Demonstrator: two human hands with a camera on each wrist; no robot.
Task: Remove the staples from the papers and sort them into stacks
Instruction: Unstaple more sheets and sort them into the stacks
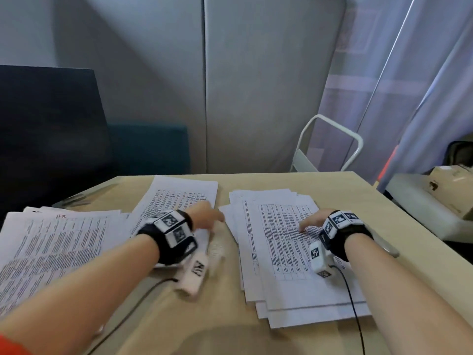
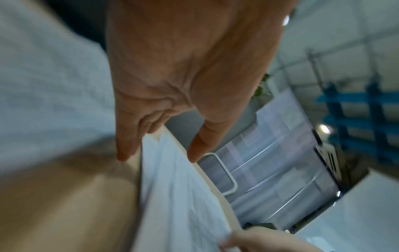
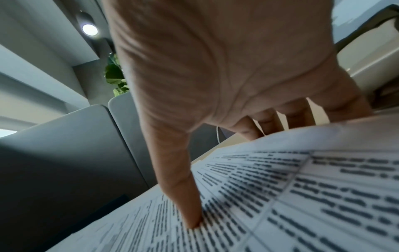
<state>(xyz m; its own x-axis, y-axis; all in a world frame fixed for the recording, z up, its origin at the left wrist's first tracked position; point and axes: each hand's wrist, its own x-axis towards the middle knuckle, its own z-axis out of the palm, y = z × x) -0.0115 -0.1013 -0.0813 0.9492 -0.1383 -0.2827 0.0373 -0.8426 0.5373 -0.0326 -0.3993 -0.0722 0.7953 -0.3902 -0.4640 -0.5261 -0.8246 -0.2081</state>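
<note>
we sit at the table (image 1: 163,311), forearms reaching forward over it, near edge first. our right hand (image 1: 311,221) lies flat on the right-hand stack (image 1: 289,285), fingers straight and spread, the thumb tip pressing into the printed grid as the right wrist view shows; it curls round nothing. that stack is a loose fan of sheets with its long axis running away from us, its near corners splayed. our left hand (image 1: 204,213) hovers over the bare strip of wood between that stack and the middle stack (image 1: 179,198), fingers and thumb held loosely straight and apart, holding nothing; its tips point at the right stack's left edge, just beside it. farther left spreads the left stack (image 1: 51,242), marked in red at its top. no staple or remover shows clearly. we judge the next move turns on that left edge: the left hand is nearer to it, while the right pins the pile.
</note>
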